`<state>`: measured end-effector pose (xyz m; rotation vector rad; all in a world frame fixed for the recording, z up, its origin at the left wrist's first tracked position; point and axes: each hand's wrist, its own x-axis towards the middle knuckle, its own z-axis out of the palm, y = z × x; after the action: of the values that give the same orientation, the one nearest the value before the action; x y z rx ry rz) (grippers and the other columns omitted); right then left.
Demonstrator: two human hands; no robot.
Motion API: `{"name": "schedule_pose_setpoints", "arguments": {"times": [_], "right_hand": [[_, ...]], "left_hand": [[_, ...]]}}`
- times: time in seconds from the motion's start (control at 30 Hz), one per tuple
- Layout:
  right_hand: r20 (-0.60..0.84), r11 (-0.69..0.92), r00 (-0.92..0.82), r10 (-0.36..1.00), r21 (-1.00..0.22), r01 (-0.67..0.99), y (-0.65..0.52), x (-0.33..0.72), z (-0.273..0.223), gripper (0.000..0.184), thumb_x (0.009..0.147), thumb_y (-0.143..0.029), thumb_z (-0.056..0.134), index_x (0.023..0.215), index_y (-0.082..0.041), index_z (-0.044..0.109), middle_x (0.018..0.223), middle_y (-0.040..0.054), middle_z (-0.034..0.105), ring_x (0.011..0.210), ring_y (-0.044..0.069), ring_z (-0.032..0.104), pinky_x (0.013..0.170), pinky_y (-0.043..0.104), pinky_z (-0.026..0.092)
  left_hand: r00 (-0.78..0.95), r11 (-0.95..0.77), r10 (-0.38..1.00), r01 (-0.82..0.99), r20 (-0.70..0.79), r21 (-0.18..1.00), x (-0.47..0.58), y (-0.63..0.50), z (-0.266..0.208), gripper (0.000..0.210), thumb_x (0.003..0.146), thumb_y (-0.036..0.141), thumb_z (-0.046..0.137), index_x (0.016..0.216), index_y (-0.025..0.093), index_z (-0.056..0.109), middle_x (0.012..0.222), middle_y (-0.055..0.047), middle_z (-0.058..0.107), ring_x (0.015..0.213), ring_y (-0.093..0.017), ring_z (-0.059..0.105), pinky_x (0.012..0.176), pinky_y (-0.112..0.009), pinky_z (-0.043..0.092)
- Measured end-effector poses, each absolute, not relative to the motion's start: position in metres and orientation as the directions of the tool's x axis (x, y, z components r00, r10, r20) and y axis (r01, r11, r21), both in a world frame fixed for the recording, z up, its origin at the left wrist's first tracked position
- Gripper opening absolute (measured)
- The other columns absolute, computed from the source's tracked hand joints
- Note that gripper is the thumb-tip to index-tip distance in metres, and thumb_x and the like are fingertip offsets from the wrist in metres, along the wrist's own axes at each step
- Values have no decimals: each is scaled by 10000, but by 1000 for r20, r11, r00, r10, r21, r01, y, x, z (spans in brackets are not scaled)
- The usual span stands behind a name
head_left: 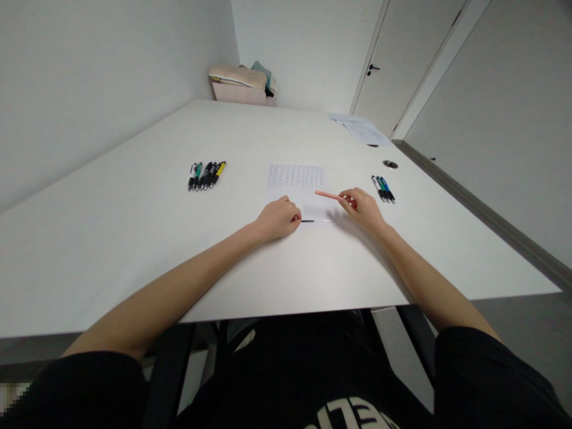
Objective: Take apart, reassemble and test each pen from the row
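Close to the paper's lower edge, my left hand (277, 218) is closed on a thin pen refill (307, 221). The refill is dark near my fingers and pale towards its tip, and it points right. My right hand (365, 208) pinches a slim pink tube (327, 195) that looks like a pen barrel. It is raised above the right side of the paper, with its free end pointing left. Beneath and between both hands lies a white sheet of paper (286, 192) with rows of small print in its upper part. My right fingers partly hide the tube's near end.
On the white table (134, 238), several pens (207, 176) lie in a row to the left. Another group of pens (383, 189) is at the right, near a round metal fitting (390, 164). Loose papers (360, 128) rest at the far right; a pink box (243, 93) stands beyond the table.
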<state>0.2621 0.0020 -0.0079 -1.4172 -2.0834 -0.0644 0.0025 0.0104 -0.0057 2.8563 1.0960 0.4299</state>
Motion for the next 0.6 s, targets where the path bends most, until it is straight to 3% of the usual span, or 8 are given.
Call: {"name": "schedule_pose_setpoints", "arguments": {"times": [0.33,0.6], "right_hand": [[503,436,-241,830,-316,843,1,262,-6,249,869,-371,461,916,-186,621,851,68,603,659,142,537,652,275,424],[401,467,-320,858,-349,813,4,266,-9,259,868,-340,456,978,-183,630,876,74,575,708,151,540,696,288,421]], "left_hand": [[637,-699,713,674,292,238,-7,9,13,226,816,277,469,826,164,665,811,-49,670,878,-209,519,707,-295,413],[419,-557,819,743,392,370,-56,23,11,245,793,319,494,785,156,676,759,-44,675,732,-169,572,734,-294,417]]}}
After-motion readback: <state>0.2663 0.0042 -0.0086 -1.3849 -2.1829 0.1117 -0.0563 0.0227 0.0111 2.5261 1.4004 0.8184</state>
